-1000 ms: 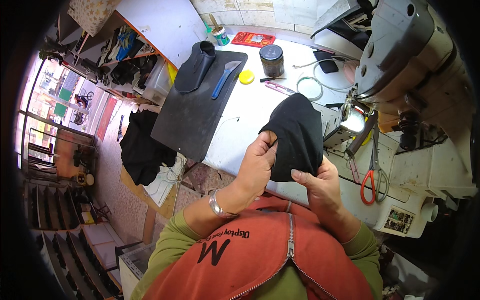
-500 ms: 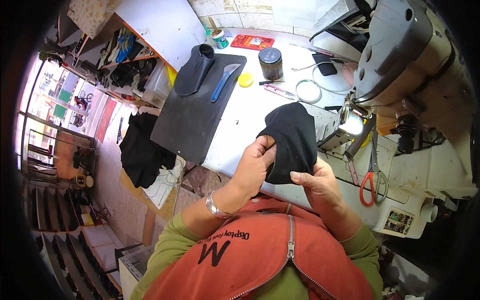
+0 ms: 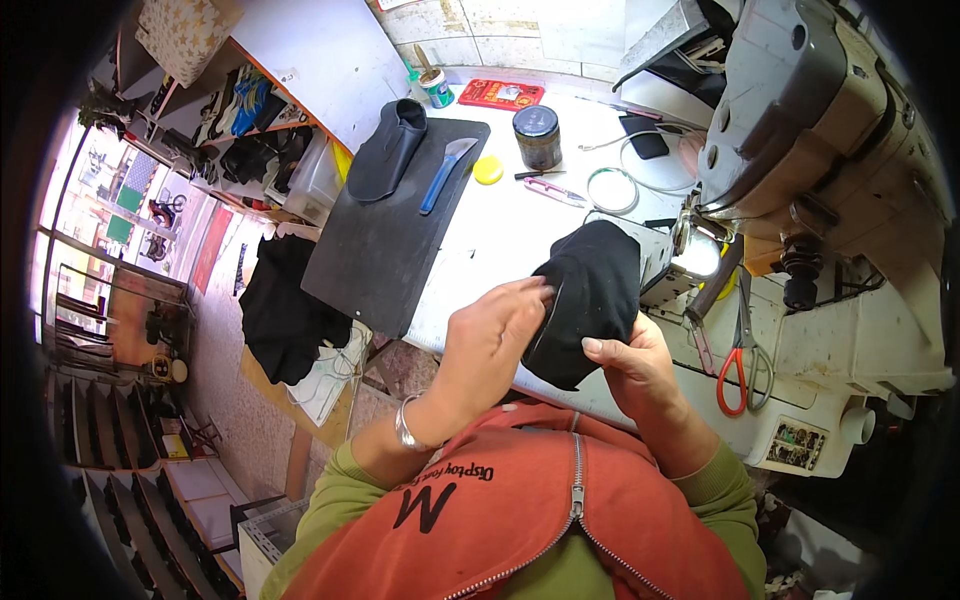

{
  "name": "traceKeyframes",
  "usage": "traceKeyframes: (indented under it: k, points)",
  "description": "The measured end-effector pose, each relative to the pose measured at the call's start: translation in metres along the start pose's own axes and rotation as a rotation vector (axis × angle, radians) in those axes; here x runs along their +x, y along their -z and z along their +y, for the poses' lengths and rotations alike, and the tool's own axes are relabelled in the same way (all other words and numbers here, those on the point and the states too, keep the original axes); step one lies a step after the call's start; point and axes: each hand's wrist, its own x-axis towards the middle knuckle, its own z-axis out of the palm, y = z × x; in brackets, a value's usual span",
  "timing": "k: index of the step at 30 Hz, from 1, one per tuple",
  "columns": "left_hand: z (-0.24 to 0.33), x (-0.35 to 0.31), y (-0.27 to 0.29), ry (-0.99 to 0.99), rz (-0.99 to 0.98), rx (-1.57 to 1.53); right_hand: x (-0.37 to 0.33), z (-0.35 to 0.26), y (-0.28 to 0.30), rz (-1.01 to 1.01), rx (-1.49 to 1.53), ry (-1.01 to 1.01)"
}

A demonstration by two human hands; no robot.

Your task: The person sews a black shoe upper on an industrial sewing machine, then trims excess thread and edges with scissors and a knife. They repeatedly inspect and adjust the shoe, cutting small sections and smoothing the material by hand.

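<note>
A black cloth piece (image 3: 590,300), curved and pouch-like with a fold along its left side, is held over the front edge of the white worktop. My right hand (image 3: 635,362) grips its lower right, thumb on the front face and the other fingers hidden behind. Bent and close together, the fingers of my left hand (image 3: 497,325) are at the cloth's left edge. Their tips are smeared by motion, so whether they pinch the cloth cannot be made out. A silver bracelet (image 3: 405,425) circles my left wrist.
On the worktop (image 3: 480,250) a black mat (image 3: 365,250) bears a black leather piece (image 3: 390,155) and a blue-handled knife (image 3: 447,178). Behind stand a dark jar (image 3: 538,140) and yellow lid (image 3: 488,170). Right are red-handled scissors (image 3: 735,375) and a sewing machine (image 3: 800,130).
My left hand has shifted slightly left and its fingers have moved up along the cloth's edge. The cloth has dropped slightly and tilted. My right hand keeps its grip.
</note>
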Motion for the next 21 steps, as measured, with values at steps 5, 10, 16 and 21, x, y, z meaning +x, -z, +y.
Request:
traceKeyframes:
  k: [5,10,16,21]
  points:
    - [0.009,-0.006,0.003,0.087,-0.117,-0.036,0.000,0.005,0.001,-0.044,-0.049,0.013]
    - [0.017,-0.004,-0.009,0.625,0.059,-0.760,0.000,0.005,-0.009,0.048,-0.049,0.071]
    - [0.004,-0.009,-0.012,0.596,0.044,-0.891,0.003,0.012,-0.013,0.085,-0.032,0.094]
    - [0.024,-0.005,-0.015,0.287,-0.073,-0.364,0.006,0.023,-0.014,0.134,-0.020,0.170]
